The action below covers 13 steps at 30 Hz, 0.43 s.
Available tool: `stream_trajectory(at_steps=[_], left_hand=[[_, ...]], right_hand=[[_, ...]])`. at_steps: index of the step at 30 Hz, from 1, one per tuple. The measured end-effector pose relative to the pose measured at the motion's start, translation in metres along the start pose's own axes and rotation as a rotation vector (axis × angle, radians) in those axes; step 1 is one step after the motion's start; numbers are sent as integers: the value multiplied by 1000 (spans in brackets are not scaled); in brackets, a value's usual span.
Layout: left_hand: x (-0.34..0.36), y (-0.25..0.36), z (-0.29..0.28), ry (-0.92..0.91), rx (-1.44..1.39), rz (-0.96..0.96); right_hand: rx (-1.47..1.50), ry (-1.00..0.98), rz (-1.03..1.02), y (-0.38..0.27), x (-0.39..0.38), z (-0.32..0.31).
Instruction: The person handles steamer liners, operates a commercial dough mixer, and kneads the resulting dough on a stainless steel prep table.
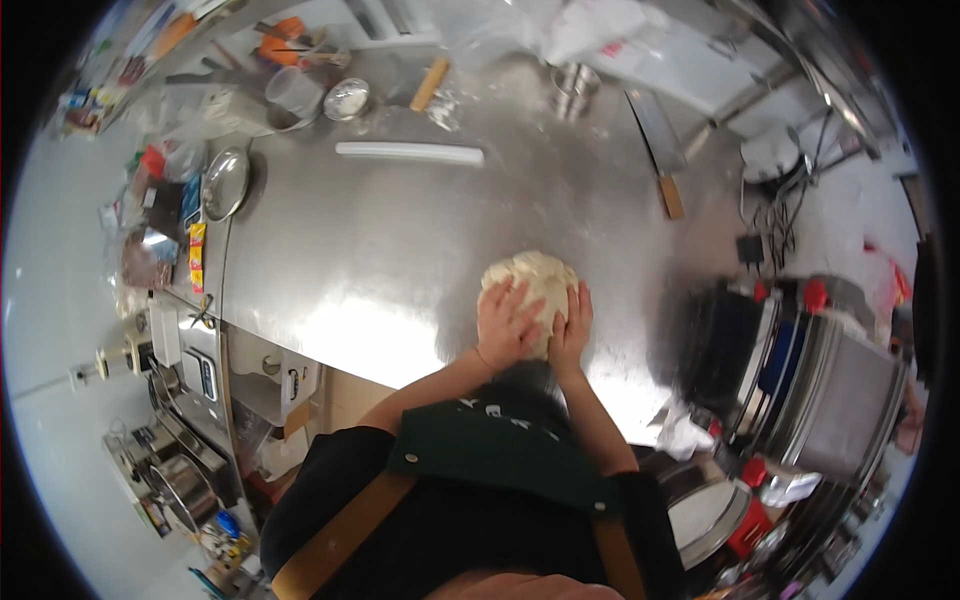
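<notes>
A lump of pale dough [537, 270], roughly round with an uneven, folded far edge, lies on the steel worktop [330, 240] close in front of me. My left hand [508, 326] rests on its left and near part, fingers stretched out over the surface. Against the right side of the same lump is my right hand [571, 328], its fingers pointing away from me and lying along the dough. Both palms touch it, and they hide much of its near half.
A white rod [410, 152] lies across the worktop beyond the dough. Farther back are a wooden rolling pin [430, 84], a small metal bowl [347, 100] and a metal cup [575, 92]. A wide cleaver [656, 140] lies at the far right; a metal machine [835, 390] stands at right.
</notes>
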State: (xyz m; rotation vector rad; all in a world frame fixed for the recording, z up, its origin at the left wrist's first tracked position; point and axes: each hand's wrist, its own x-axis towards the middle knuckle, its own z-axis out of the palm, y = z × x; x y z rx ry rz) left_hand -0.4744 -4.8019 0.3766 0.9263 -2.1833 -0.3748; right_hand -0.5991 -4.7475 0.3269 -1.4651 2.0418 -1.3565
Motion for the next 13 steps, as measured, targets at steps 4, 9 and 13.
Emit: stream_trajectory(at_steps=[4, 9, 13], left_hand=[[-6, -15, 6, -105, -19, -82], [-3, -34, -15, -59, -260, -192], [15, -58, -7, -31, -283, -458]], right_hand=[[-42, -116, 129, 11, -4, 3], [-140, -189, 90, -1, 25, -10], [-40, -143, -54, -23, 71, -2]])
